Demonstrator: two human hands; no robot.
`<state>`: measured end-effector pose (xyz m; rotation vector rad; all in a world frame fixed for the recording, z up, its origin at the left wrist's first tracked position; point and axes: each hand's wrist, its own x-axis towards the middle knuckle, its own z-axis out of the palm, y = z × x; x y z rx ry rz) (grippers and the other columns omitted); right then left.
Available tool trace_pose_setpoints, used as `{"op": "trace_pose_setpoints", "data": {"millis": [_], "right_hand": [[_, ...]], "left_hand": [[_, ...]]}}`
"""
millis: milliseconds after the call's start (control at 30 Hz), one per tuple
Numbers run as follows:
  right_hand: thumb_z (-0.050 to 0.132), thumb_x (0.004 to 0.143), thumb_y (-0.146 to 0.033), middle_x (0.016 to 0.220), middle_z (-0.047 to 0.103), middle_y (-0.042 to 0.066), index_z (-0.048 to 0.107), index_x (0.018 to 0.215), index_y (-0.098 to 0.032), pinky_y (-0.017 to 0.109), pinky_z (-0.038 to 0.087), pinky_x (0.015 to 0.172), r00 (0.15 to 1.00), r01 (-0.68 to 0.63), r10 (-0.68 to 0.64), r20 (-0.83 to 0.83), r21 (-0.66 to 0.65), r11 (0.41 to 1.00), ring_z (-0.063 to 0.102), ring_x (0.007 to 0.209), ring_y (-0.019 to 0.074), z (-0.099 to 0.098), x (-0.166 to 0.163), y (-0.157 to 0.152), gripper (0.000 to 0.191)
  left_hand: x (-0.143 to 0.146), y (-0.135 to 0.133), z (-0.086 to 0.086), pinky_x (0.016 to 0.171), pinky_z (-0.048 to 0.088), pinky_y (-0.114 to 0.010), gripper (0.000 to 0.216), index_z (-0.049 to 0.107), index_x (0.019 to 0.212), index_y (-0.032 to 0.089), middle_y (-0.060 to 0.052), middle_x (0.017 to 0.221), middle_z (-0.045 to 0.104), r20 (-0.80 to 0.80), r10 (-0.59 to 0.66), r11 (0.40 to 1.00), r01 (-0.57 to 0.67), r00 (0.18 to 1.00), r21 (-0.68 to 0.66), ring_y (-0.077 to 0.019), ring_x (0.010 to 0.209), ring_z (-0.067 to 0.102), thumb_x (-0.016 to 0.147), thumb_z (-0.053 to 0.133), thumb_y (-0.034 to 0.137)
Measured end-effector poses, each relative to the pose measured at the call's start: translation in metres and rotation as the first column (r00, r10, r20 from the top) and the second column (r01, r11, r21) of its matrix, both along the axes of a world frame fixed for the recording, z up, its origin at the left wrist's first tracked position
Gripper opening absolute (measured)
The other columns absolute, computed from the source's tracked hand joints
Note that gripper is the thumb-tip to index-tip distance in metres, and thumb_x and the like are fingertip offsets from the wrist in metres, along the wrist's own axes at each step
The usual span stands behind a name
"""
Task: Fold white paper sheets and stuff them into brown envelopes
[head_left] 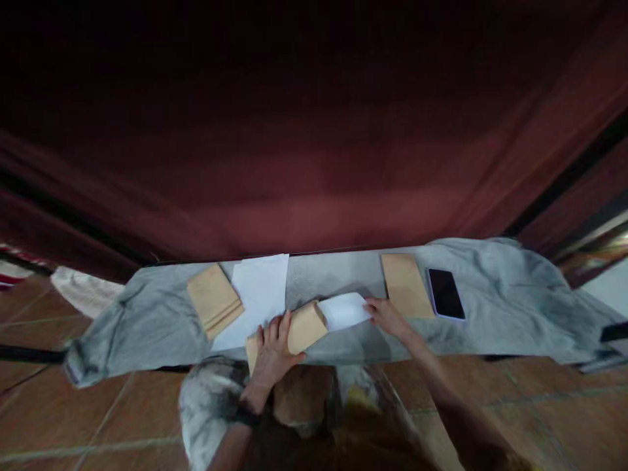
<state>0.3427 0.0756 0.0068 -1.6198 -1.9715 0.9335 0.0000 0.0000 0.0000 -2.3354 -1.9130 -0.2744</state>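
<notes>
A brown paper envelope lies in front of me, its right end bulging apart as a mouth. My left hand grips it from above, with fingers across the top and the thumb along the near side. A folded white paper sits at that mouth; whether its left end is inside I cannot tell. The paper's right end is pinched between the fingers of my right hand. Left of my hands, loose white sheets lie partly under a small stack of brown envelopes.
A single brown envelope and a dark-screened phone lie to the right. Everything rests on a narrow bench covered by a wrinkled grey cloth. A dark red panel rises along its far edge. Tiled floor shows below.
</notes>
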Motion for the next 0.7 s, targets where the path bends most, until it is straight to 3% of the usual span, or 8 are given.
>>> {"op": "trace_pose_setpoints", "data": {"millis": [233,433,567,700], "right_hand": [[0.049,0.096,-0.027,0.070,0.070,0.002,0.068,0.079,-0.020,0.023,0.042,0.062,1.000,0.021,-0.021,-0.008,0.001,1.000,0.065,0.064,0.0157,-0.005,-0.019,-0.006,0.027],[0.050,0.096,-0.028,0.095,0.074,0.008,0.070,0.075,-0.020,0.025,0.048,0.080,0.986,0.048,-0.022,-0.165,0.152,0.987,0.068,0.088,0.0186,-0.011,-0.045,-0.019,0.029],[0.056,0.090,-0.020,0.104,0.074,0.008,0.074,0.079,-0.021,0.027,0.048,0.091,0.963,0.071,-0.033,-0.268,0.133,0.989,0.067,0.101,0.0199,-0.014,-0.059,-0.024,0.021],[0.057,0.084,-0.011,0.094,0.075,0.004,0.075,0.076,-0.020,0.024,0.050,0.077,0.957,0.076,-0.062,-0.282,0.039,0.996,0.069,0.083,0.0165,-0.016,-0.068,-0.026,0.022]], "left_hand": [[0.012,0.002,0.002,0.118,0.019,-0.064,0.111,0.020,0.157,0.016,-0.020,0.143,0.048,0.010,-0.071,0.996,0.070,0.997,0.050,-0.0389,0.137,0.042,0.068,0.080,0.045],[0.033,0.006,0.015,0.118,0.019,-0.063,0.106,0.026,0.156,0.016,-0.022,0.145,0.048,0.024,-0.146,0.985,0.143,0.989,0.098,-0.0393,0.139,0.040,0.070,0.081,0.048],[0.044,0.008,0.024,0.118,0.021,-0.063,0.107,0.029,0.155,0.014,-0.023,0.143,0.049,0.009,-0.196,0.974,0.194,0.981,0.120,-0.0401,0.138,0.041,0.069,0.082,0.049],[0.048,0.011,0.026,0.118,0.022,-0.062,0.108,0.027,0.156,0.015,-0.023,0.145,0.048,0.004,-0.231,0.965,0.229,0.973,0.127,-0.0401,0.138,0.041,0.070,0.083,0.049]]}}
